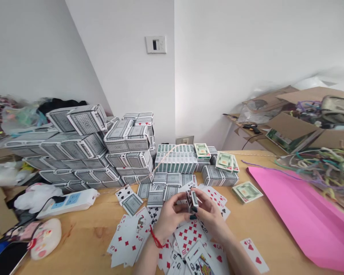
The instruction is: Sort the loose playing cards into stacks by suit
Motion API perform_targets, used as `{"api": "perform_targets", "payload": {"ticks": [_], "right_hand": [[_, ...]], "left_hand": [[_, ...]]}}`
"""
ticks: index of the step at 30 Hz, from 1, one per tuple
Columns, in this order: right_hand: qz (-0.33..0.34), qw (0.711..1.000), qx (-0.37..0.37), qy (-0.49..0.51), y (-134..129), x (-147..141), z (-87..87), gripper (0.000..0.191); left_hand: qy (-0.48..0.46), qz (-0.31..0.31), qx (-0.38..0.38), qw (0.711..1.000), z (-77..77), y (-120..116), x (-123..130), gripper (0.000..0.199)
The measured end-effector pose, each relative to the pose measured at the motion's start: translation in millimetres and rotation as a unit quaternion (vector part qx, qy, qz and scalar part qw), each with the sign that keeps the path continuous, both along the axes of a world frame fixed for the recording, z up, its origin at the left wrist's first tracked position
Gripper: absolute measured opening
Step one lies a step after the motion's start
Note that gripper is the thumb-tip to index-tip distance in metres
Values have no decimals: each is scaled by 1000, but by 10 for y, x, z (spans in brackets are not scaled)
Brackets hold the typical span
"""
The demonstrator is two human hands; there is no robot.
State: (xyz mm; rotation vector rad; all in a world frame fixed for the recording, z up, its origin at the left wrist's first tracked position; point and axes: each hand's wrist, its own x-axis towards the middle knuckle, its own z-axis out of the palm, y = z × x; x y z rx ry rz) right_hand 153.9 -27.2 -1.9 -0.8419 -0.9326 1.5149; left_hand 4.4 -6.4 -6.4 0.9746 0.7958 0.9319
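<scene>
Over the middle of the table, my left hand (172,214) and my right hand (210,214) meet around a small folded playing card piece (193,199). Fingers of both hands curl about it, with the right thumb near its lower edge; its full shape is partly hidden. Beneath my wrists lie loose playing cards (125,242), mostly face up. Just beyond my hands rest several patterned card backs (156,198), some seemingly folded into squares. A five of hearts (253,255) lies apart, right of my right forearm.
Stacked blocks of folded cards (80,147) rise at the left and back. Green card boxes (247,191) sit at the right, beside a pink sheet (301,221). A power strip (67,204), a phone (10,259) and a white plush-like item (47,238) lie left.
</scene>
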Motion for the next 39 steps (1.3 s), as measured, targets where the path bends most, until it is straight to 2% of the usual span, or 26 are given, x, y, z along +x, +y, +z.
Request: {"api": "perform_targets", "payload": {"ticks": [5,13,18,21,24,29,33,36,39], "right_hand": [[35,999,7,18,-7,27,-13,46],[65,998,-10,19,-3,74,-67,60],[71,997,-1,19,13,64,-58,63],[49,999,-14,5,35,52,-63,49],[-4,999,-37,-24,55,44,-102,37],[-79,994,-44,-69,66,38,-152,36],[-79,992,-51,-86,62,36,-115,35],[-67,988,-19,-137,59,37,-75,27],[-67,980,0,-188,57,45,-46,27]], "left_hand": [[29,-1,37,999,-24,-13,27,52],[66,-4,64,996,-32,-31,52,53],[139,10,122,983,4,-55,49,52],[184,22,169,968,12,-72,51,52],[220,35,203,953,5,-88,59,52],[272,51,248,928,8,-115,92,55],[307,80,279,907,16,-128,119,56],[329,98,291,893,-8,-132,113,56],[352,100,304,880,-49,-132,87,56]]}}
